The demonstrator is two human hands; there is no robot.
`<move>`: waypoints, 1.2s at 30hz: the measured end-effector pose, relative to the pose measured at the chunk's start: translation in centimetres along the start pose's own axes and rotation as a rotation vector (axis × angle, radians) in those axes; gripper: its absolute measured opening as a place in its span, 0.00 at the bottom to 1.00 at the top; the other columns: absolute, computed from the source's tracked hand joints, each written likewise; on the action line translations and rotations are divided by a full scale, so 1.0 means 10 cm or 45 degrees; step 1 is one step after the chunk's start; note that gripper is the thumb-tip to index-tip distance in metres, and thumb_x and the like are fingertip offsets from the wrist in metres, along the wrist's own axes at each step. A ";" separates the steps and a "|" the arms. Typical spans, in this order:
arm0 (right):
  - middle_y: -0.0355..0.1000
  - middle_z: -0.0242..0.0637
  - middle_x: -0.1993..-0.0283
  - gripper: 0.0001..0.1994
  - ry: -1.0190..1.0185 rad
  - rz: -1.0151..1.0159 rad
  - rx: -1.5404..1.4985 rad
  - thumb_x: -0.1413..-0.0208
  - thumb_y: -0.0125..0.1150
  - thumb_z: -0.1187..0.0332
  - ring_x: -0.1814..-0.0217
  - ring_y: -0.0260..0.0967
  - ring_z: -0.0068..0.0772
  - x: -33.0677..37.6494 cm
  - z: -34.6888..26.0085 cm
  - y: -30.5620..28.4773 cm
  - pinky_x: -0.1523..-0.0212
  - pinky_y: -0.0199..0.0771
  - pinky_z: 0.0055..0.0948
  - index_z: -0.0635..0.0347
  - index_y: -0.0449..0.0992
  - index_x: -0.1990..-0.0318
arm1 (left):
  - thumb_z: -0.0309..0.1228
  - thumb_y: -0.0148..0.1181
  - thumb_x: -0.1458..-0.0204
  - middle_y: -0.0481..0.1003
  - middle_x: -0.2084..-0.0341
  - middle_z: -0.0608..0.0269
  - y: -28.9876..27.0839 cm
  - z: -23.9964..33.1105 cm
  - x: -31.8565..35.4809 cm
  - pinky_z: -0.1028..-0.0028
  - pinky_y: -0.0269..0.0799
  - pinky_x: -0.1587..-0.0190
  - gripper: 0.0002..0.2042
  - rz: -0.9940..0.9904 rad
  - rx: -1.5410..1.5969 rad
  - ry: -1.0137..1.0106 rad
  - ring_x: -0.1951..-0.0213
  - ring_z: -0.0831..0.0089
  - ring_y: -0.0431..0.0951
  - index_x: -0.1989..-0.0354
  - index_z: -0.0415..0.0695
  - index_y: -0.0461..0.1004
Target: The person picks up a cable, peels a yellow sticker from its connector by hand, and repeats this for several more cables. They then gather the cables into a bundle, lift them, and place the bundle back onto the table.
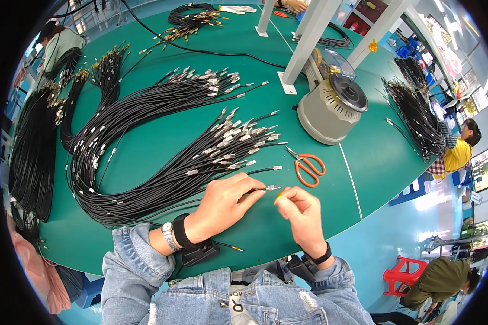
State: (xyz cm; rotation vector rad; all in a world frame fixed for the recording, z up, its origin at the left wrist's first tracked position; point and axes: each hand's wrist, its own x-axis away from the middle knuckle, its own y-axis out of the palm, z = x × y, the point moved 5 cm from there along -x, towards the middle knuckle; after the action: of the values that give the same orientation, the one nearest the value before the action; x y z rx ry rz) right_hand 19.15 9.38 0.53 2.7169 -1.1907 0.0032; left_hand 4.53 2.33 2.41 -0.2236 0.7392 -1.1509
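Black cable (pixel 257 188) with a metal end piece (pixel 273 187) sits low-centre on the green table (pixel 320 211), just in front of the person. Long axis runs roughly left-right; metal tip points right, toward the right hand. Rest of the cable trails back left under the left hand into the bundle.

Left hand (pixel 222 205): fingers curled down, thumb and forefinger clamped on the cable just behind the metal end. Watch and dark strap on that wrist.

Right hand (pixel 301 211): fingers drawn together, pinched on a small yellow-orange piece (pixel 279 196) just right of the metal tip. Can't tell if piece and tip touch.

A second loose cable end with a gold tip (pixel 236 248) lies on the table near the left wrist.

Outward:
- Big bundle of black cables (pixel 162 179) curves from the left hand up and left, metal ends fanned out toward the upper right.
- Orange-handled scissors (pixel 307 166) just above and right of the hands, blades pointing up-left.
- Grey round machine (pixel 331 105) with dark top disc behind the scissors, beside a white post (pixel 303 46).
- More cable bundles at the table's left edge and right edge (pixel 417 116).

Labels/signs: small yellow tag (pixel 373 46) on the slanted white post at top right. Coloured bins and boxes on shelves beyond it, too small to detail.

Other people sit at the far right and upper left; red stool (pixel 400 273) on the floor, lower right.
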 end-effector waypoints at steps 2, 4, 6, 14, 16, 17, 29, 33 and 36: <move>0.69 0.27 0.71 0.03 0.006 0.023 0.019 0.45 0.57 0.75 0.69 0.63 0.13 0.03 0.07 0.01 0.68 0.63 0.15 0.66 0.73 0.67 | 0.26 0.64 0.57 0.72 0.79 0.64 0.01 0.04 0.03 0.75 0.68 0.80 0.07 0.050 -0.118 0.107 0.81 0.70 0.73 0.70 0.41 0.74; 0.70 0.27 0.71 0.03 -0.033 0.054 0.022 0.46 0.57 0.75 0.69 0.63 0.13 0.04 0.10 0.03 0.68 0.64 0.16 0.66 0.73 0.68 | 0.22 0.66 0.61 0.72 0.79 0.65 0.00 0.13 0.08 0.77 0.66 0.81 0.08 0.158 -0.363 0.308 0.81 0.73 0.73 0.71 0.42 0.74; 0.70 0.27 0.71 0.03 -0.052 0.076 0.019 0.46 0.57 0.75 0.69 0.63 0.13 0.05 0.12 0.06 0.68 0.65 0.16 0.67 0.73 0.68 | 0.23 0.66 0.61 0.72 0.79 0.66 0.03 0.13 0.10 0.77 0.66 0.82 0.08 0.178 -0.390 0.353 0.82 0.74 0.72 0.71 0.43 0.74; 0.70 0.27 0.72 0.04 -0.076 0.112 0.038 0.45 0.58 0.74 0.71 0.63 0.11 0.01 0.13 0.10 0.70 0.63 0.14 0.67 0.74 0.69 | 0.25 0.66 0.63 0.71 0.78 0.69 0.04 0.14 0.16 0.79 0.65 0.84 0.09 0.204 -0.491 0.476 0.85 0.77 0.70 0.71 0.44 0.74; 0.70 0.26 0.73 0.04 -0.008 0.093 0.034 0.46 0.58 0.74 0.72 0.63 0.11 0.02 0.12 0.09 0.71 0.63 0.13 0.66 0.74 0.69 | 0.24 0.66 0.63 0.71 0.79 0.69 0.04 0.15 0.17 0.79 0.65 0.84 0.09 0.197 -0.511 0.509 0.85 0.78 0.69 0.71 0.43 0.74; 0.70 0.26 0.73 0.04 0.026 0.082 0.032 0.46 0.59 0.74 0.72 0.63 0.11 0.01 0.13 0.09 0.71 0.62 0.13 0.66 0.74 0.69 | 0.24 0.66 0.63 0.71 0.79 0.69 0.04 0.16 0.17 0.79 0.65 0.84 0.09 0.195 -0.512 0.507 0.85 0.78 0.69 0.71 0.43 0.74; 0.71 0.27 0.73 0.04 0.031 0.046 0.030 0.47 0.59 0.74 0.71 0.64 0.12 0.01 0.12 0.07 0.70 0.64 0.13 0.66 0.74 0.69 | 0.23 0.65 0.62 0.71 0.79 0.70 0.03 0.19 0.18 0.81 0.61 0.85 0.09 0.208 -0.580 0.600 0.85 0.81 0.68 0.71 0.43 0.74; 0.71 0.27 0.73 0.04 0.052 0.035 0.053 0.47 0.59 0.74 0.71 0.65 0.12 0.01 0.11 0.06 0.69 0.64 0.14 0.66 0.74 0.69 | 0.23 0.64 0.62 0.71 0.79 0.70 0.03 0.18 0.18 0.81 0.61 0.85 0.09 0.205 -0.569 0.601 0.85 0.81 0.68 0.71 0.43 0.74; 0.71 0.27 0.73 0.04 0.050 0.035 0.071 0.47 0.59 0.74 0.71 0.64 0.12 0.01 0.10 0.06 0.69 0.64 0.14 0.66 0.74 0.69 | 0.22 0.68 0.68 0.72 0.78 0.71 0.04 0.17 0.19 0.80 0.58 0.85 0.14 0.198 -0.563 0.588 0.83 0.80 0.70 0.70 0.45 0.74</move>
State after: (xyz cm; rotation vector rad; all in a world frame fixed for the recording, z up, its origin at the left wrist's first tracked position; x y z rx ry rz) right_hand 18.73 8.73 -0.34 2.7337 -1.2351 0.0945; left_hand 6.31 0.46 2.70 -0.2667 1.3978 -0.8854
